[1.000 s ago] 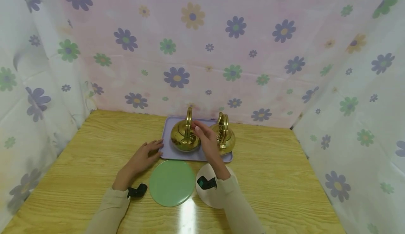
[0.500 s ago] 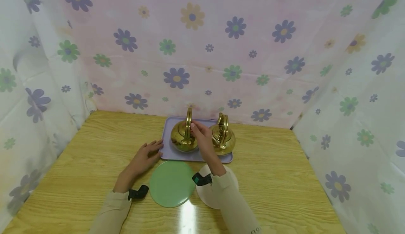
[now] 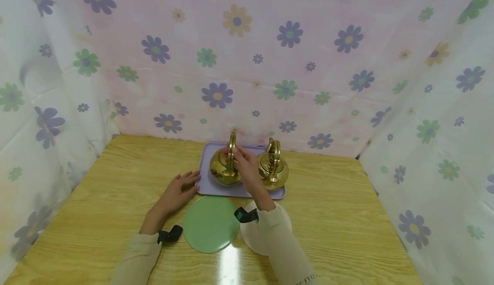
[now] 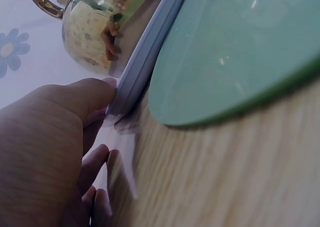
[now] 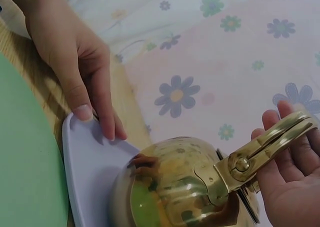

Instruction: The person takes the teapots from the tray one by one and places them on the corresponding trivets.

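Two brass kettles with upright handles stand on a lavender tray (image 3: 205,185). My right hand (image 3: 250,174) is at the left kettle (image 3: 221,174), its fingers passed through under the handle (image 5: 272,146) and bent round it. That kettle sits upright. The right kettle (image 3: 281,177) is just beyond my right hand, apart from its fingers. My left hand (image 3: 174,194) rests at the tray's left edge, fingers loosely extended. In the left wrist view the thumb (image 4: 97,96) touches the tray's rim.
A green round plate (image 3: 211,225) lies in front of the tray. Beside it is a white round plate (image 3: 250,238), partly covered by my right forearm. Flowered cloth (image 3: 254,70) surrounds the wooden table (image 3: 339,216) at the back and sides.
My right hand has shifted slightly left, its fingers going from beside the left kettle's handle to round it. The left hand, tray and kettles have stayed in place.
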Available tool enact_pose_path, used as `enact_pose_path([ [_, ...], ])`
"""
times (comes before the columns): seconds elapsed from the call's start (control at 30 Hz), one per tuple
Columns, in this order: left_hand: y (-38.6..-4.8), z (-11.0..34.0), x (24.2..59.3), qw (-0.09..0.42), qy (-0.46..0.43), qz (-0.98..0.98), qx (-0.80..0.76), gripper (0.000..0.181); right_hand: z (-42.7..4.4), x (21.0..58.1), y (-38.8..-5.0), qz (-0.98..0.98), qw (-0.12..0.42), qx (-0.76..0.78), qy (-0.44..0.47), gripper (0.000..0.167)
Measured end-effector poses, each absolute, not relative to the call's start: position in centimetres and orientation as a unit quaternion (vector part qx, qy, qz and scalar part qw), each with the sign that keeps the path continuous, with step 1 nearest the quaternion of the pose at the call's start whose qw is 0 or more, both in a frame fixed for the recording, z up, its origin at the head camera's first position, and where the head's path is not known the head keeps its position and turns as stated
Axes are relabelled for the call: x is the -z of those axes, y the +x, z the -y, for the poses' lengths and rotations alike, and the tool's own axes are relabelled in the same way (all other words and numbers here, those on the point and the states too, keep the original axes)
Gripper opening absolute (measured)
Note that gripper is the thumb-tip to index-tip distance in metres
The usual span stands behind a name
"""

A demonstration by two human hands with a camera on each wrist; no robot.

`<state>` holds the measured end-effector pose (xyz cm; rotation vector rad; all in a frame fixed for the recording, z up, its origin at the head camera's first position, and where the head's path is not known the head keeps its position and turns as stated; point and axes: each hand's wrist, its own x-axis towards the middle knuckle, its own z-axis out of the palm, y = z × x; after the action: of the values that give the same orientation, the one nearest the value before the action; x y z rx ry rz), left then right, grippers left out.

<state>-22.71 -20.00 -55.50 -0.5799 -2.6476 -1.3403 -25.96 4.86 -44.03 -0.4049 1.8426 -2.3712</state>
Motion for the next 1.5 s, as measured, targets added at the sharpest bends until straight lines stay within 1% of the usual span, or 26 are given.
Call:
enact_pose_path([
  [0.2,-22.9,19.9,55.5,0.059,-0.195,0.874,0.441,0.043,-4.7,43.8,-26.2,-0.616,0.045,0.775,-0.137,0.04],
  [0.53,-23.1,19.7,55.3,0.073,-0.201,0.872,0.44,0.042,-4.8,44.0,-26.7,-0.624,0.015,0.772,-0.125,0.03],
  [0.7,-23.1,19.8,55.4,0.07,-0.195,0.872,0.444,0.042,-4.6,44.1,-26.6,-0.631,-0.001,0.767,-0.114,0.027],
  [0.97,-23.1,20.1,55.6,0.063,-0.19,0.875,0.44,0.043,-3.9,44.2,-26.4,-0.656,-0.04,0.748,-0.097,0.024],
  [1.1,-22.9,20.2,55.5,0.062,-0.188,0.876,0.439,0.043,-3.6,44.4,-26.3,-0.661,-0.058,0.741,-0.103,0.027],
  [1.2,-22.8,20.1,55.4,0.061,-0.188,0.876,0.44,0.043,-3.5,44.6,-26.2,-0.661,-0.065,0.741,-0.102,0.029],
  [1.37,-22.9,19.9,55.5,0.056,-0.189,0.874,0.444,0.043,-3.4,44.7,-26.0,-0.661,-0.074,0.741,-0.091,0.025],
  [1.5,-23.0,19.8,55.5,0.059,-0.19,0.874,0.444,0.043,-3.4,43.9,-25.4,-0.661,-0.079,0.74,-0.096,0.025],
])
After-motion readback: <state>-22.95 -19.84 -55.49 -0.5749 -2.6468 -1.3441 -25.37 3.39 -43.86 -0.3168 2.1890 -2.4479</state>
